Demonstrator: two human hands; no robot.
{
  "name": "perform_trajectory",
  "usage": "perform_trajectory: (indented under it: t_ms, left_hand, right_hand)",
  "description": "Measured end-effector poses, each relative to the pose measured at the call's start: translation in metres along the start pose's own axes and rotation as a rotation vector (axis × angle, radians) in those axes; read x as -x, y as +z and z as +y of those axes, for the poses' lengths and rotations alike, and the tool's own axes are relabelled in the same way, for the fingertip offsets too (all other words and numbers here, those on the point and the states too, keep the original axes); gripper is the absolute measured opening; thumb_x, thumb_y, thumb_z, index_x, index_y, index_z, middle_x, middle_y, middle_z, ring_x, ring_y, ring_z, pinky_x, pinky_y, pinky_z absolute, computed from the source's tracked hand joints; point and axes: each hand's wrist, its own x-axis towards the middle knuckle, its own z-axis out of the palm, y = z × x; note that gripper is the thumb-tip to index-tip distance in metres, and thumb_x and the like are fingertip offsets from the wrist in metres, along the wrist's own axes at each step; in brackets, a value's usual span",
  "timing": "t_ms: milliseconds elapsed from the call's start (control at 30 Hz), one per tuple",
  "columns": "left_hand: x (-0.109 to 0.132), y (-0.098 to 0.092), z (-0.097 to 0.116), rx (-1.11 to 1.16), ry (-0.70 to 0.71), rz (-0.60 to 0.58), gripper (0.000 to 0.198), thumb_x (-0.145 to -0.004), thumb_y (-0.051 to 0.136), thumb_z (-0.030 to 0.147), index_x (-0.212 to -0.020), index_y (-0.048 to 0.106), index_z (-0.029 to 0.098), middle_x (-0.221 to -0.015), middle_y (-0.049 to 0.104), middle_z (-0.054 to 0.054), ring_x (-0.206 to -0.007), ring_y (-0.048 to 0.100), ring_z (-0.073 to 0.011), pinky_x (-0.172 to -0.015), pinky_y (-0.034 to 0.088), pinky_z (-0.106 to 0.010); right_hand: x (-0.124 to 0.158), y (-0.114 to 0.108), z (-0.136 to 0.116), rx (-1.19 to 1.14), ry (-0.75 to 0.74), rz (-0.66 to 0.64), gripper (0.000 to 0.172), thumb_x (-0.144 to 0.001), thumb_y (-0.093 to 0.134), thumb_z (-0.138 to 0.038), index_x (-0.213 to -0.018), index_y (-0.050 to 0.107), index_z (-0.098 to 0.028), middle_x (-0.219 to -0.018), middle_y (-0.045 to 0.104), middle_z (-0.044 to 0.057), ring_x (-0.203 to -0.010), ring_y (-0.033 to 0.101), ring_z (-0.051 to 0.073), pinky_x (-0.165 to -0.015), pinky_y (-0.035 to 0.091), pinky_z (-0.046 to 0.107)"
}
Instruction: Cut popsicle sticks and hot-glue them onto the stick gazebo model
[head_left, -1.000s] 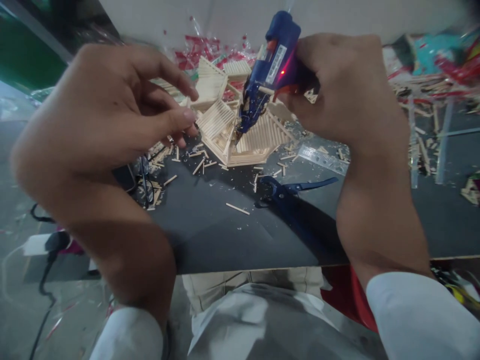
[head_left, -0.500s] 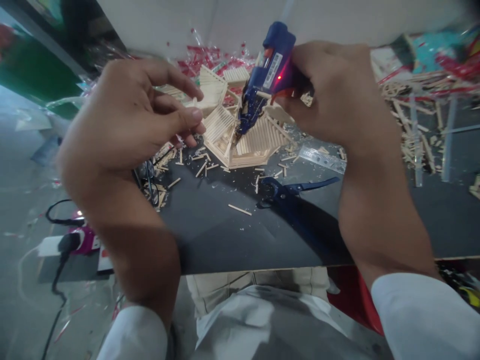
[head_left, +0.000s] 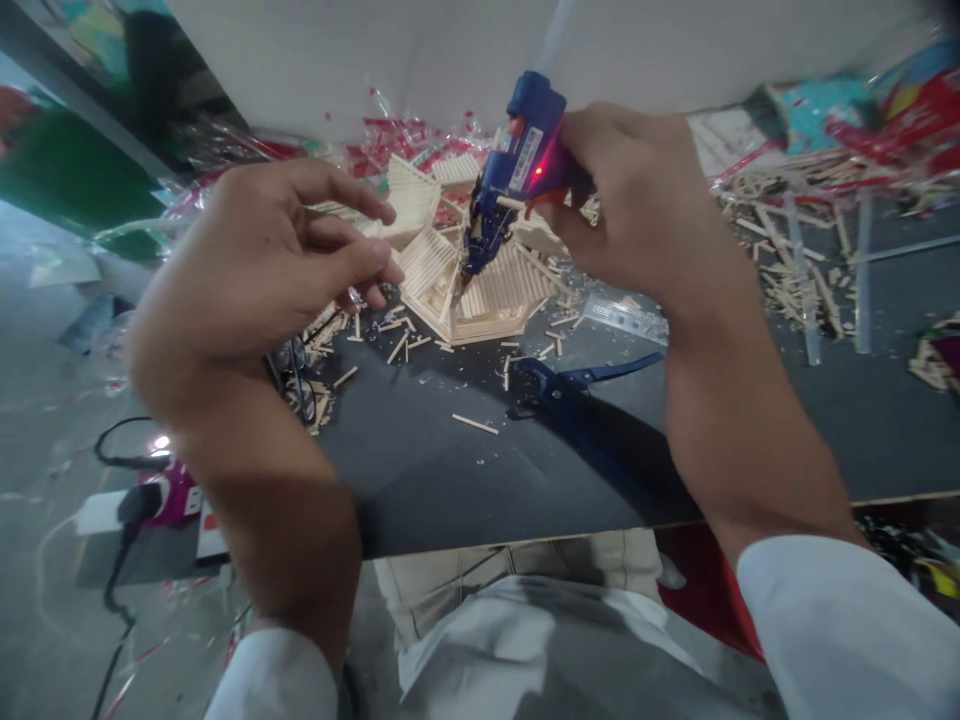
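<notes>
- Dial: the stick model lies at its centre; twelve o'clock points away from the person.
- Stick model [head_left: 510, 285]: pale wooden sticks with slatted sloping panels, resting on the dark tabletop [head_left: 450, 500] between the two hands.
- Right hand [head_left: 630, 190]: at two o'clock, its fingers wrapped around the grip of a blue glue gun [head_left: 525, 155] with a lit red lamp.
- Glue gun: body slanting toward one o'clock, nozzle down at the gap between two front panels; contact with the model cannot be told.
- Left hand [head_left: 292, 255]: at nine o'clock, fingers curved, index fingertip apart from the thumb; whether a small piece is held among them cannot be told.
- Offcuts [head_left: 397, 345]: short stick pieces scattered near the model at eight o'clock.
- Loose stick [head_left: 475, 424]: lying alone at six o'clock.
- Blue hand cutter [head_left: 551, 383]: between four and five o'clock, partly in shadow.
- Clear ruler [head_left: 626, 318]: between three and four o'clock, flat.
- Heap of sticks [head_left: 825, 285]: at three o'clock, well apart, with translucent rods [head_left: 864, 275] beside it.
- Red-printed clear wrapping [head_left: 397, 135]: behind the model, at eleven o'clock.
</notes>
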Motion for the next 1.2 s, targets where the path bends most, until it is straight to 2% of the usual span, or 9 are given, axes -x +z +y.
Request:
perform_trajectory:
  t_ms: [133, 400, 533, 667, 800, 867, 933, 1067, 1200]
  left_hand:
    - [-0.006, 0.003, -0.005, 0.072, -0.033, -0.02, 0.032, -0.08, 0.08, 0.029, -0.11, 0.071, 0.024, -0.084, 0.08, -0.003, -0.075, 0.073, -0.0196, -0.068, 0.056, -0.034]
    - [-0.016, 0.009, -0.011, 0.075, -0.028, -0.075, 0.016, -0.077, 0.083, 0.029, -0.085, 0.072, 0.021, -0.079, 0.078, -0.005, -0.073, 0.071, -0.0203, -0.065, 0.055, -0.034]
    - [-0.017, 0.008, -0.013, 0.079, 0.001, -0.079, 0.013, -0.081, 0.08, 0.025, -0.087, 0.072, 0.017, -0.076, 0.074, -0.005, -0.067, 0.07, -0.0165, -0.059, 0.053, -0.029]
    - [-0.017, 0.006, -0.014, 0.056, 0.033, -0.065, 0.015, -0.082, 0.08, 0.026, -0.089, 0.073, 0.015, -0.083, 0.073, -0.006, -0.068, 0.067, -0.0134, -0.057, 0.051, -0.026]
    - [-0.015, 0.007, -0.016, 0.115, 0.063, -0.144, 0.023, -0.081, 0.081, 0.024, -0.1, 0.072, 0.017, -0.075, 0.072, -0.003, -0.069, 0.069, -0.0152, -0.054, 0.054, -0.026]
    - [-0.014, 0.008, -0.016, 0.146, 0.074, -0.182, 0.028, -0.083, 0.081, 0.029, -0.107, 0.07, 0.02, -0.074, 0.072, -0.003, -0.072, 0.071, -0.0179, -0.055, 0.056, -0.027]
    - [-0.014, 0.01, -0.016, 0.156, 0.083, -0.192, 0.026, -0.084, 0.081, 0.032, -0.104, 0.068, 0.023, -0.076, 0.073, -0.003, -0.074, 0.073, -0.02, -0.056, 0.056, -0.029]
    - [-0.016, 0.013, -0.015, 0.142, 0.101, -0.201, 0.018, -0.081, 0.081, 0.032, -0.093, 0.071, 0.023, -0.073, 0.073, -0.005, -0.066, 0.071, -0.0205, -0.054, 0.053, -0.031]
    - [-0.019, 0.017, -0.015, 0.095, 0.097, -0.252, 0.017, -0.081, 0.08, 0.033, -0.091, 0.076, 0.02, -0.076, 0.073, -0.006, -0.068, 0.069, -0.019, -0.058, 0.054, -0.031]
  right_hand:
    - [0.002, 0.001, 0.0, 0.0, 0.006, 0.004, 0.028, -0.092, 0.05, -0.018, -0.117, 0.054, -0.027, -0.118, 0.07, 0.009, -0.1, 0.066, 0.03, -0.079, 0.046, 0.04]
    - [0.0, 0.005, -0.003, 0.034, 0.048, -0.002, 0.029, -0.091, 0.052, -0.021, -0.118, 0.052, -0.03, -0.118, 0.069, 0.01, -0.099, 0.064, 0.032, -0.075, 0.044, 0.042]
    - [0.0, 0.006, 0.0, 0.026, 0.059, 0.016, 0.029, -0.089, 0.053, -0.02, -0.117, 0.052, -0.029, -0.117, 0.069, 0.011, -0.099, 0.064, 0.032, -0.074, 0.045, 0.043]
    - [0.001, 0.006, 0.005, -0.01, 0.04, 0.05, 0.027, -0.088, 0.057, -0.02, -0.114, 0.055, -0.028, -0.115, 0.07, 0.01, -0.095, 0.065, 0.03, -0.074, 0.047, 0.042]
    - [0.001, -0.005, 0.011, -0.058, 0.064, 0.159, 0.026, -0.078, 0.066, -0.024, -0.104, 0.06, -0.024, -0.105, 0.072, 0.01, -0.089, 0.066, 0.028, -0.076, 0.05, 0.041]
    - [0.003, -0.013, 0.019, -0.058, 0.148, 0.198, 0.022, -0.078, 0.068, -0.028, -0.099, 0.061, -0.026, -0.104, 0.073, 0.009, -0.088, 0.066, 0.027, -0.076, 0.05, 0.041]
    - [0.007, -0.019, 0.032, -0.06, 0.217, 0.179, 0.022, -0.078, 0.071, -0.036, -0.096, 0.062, -0.028, -0.101, 0.074, 0.008, -0.086, 0.067, 0.027, -0.077, 0.051, 0.041]
    - [0.018, -0.021, 0.066, 0.039, 0.235, 0.031, 0.026, -0.072, 0.079, -0.043, -0.086, 0.064, -0.027, -0.083, 0.073, 0.006, -0.076, 0.067, 0.026, -0.073, 0.051, 0.044]
    - [0.027, -0.022, 0.095, 0.157, 0.385, -0.085, 0.027, -0.072, 0.085, -0.04, -0.076, 0.061, -0.028, -0.071, 0.068, 0.005, -0.072, 0.066, 0.024, -0.065, 0.046, 0.04]
